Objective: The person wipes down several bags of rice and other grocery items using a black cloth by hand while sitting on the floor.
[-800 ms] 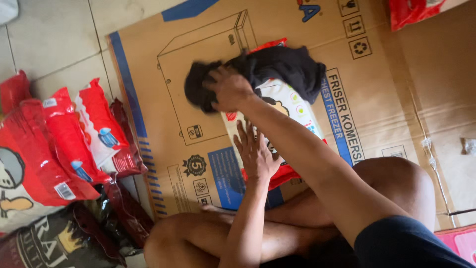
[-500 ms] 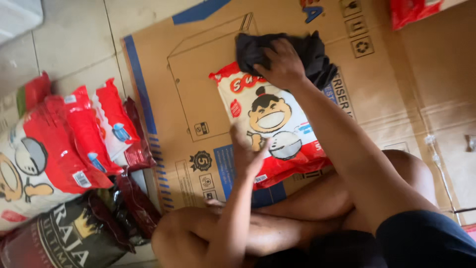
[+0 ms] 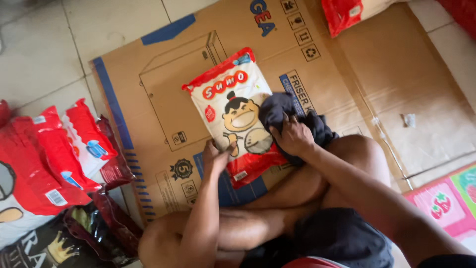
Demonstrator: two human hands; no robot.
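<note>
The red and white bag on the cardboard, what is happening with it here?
A person sits cross-legged on flattened cardboard on the floor. The left hand presses down the near edge of the red and white bag, which lies flat. The right hand holds a dark cloth bunched on the bag's right side. More bags lie piled nearby.
</note>
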